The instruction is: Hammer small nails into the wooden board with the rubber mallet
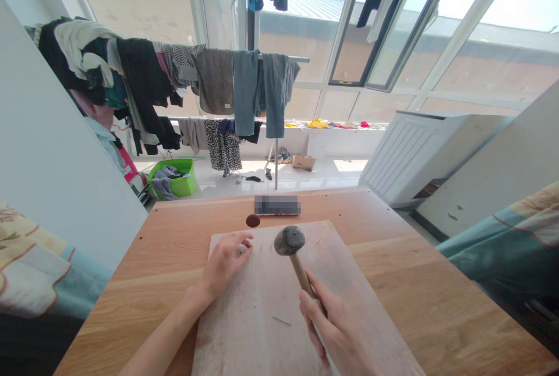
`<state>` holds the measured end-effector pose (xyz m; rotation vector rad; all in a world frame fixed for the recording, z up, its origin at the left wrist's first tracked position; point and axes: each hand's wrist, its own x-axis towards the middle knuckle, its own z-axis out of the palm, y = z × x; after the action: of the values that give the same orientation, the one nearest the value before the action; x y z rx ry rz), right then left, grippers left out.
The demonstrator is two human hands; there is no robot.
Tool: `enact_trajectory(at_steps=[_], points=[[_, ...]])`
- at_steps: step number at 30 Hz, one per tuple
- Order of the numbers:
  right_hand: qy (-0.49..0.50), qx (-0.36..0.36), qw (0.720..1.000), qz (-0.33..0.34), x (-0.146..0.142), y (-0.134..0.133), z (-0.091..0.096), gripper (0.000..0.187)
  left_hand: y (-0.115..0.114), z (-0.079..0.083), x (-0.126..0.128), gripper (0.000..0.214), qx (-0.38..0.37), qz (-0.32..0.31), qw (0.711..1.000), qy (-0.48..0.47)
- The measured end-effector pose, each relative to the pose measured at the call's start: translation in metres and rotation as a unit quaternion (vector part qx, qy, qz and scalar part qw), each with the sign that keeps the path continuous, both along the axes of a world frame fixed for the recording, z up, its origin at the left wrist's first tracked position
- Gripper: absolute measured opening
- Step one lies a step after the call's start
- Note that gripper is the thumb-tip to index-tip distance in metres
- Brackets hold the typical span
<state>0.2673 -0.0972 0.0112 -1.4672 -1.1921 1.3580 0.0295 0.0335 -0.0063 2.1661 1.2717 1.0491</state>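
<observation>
A pale wooden board [244,335] lies on a light oak table [414,288], scuffed and scratched across its surface. My right hand [336,329] grips the wooden handle of a mallet [297,265], whose dark, rounded head is raised above the board. A thin metal nail [282,320] lies flat on the board between my hands. My left hand [225,265] rests on the board's far left part with its fingers curled. Whether those fingertips pinch anything small is hidden.
A round hole [252,220] pierces the table beyond the board. Bedding [35,259] rises at the left. Past the table stand a white radiator cover [406,155], a green basket [172,179] of clothes, a cardboard box [303,162], and a rack of hanging clothes [213,85].
</observation>
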Motion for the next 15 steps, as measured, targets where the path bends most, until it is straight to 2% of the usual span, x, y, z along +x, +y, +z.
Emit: enact_trajectory(at_steps=[3, 6, 11, 15], points=[[0.004, 0.036, 0.998, 0.044, -0.016, 0.012, 0.019, 0.067, 0.0, -0.001, 0.0, 0.029, 0.014, 0.011, 1.0, 0.002], [-0.005, 0.058, 0.995, 0.076, -0.031, 0.02, 0.025, 0.061, 0.001, -0.004, 0.0, 0.032, 0.022, 0.013, 1.0, -0.001], [-0.029, 0.041, 0.993, 0.104, -0.039, 0.026, 0.018, 0.051, 0.002, -0.008, -0.002, 0.037, 0.0, -0.008, 1.0, -0.006], [-0.004, 0.034, 0.998, 0.058, -0.019, 0.011, 0.008, 0.059, 0.001, -0.005, -0.002, 0.034, 0.005, 0.001, 1.0, 0.012]])
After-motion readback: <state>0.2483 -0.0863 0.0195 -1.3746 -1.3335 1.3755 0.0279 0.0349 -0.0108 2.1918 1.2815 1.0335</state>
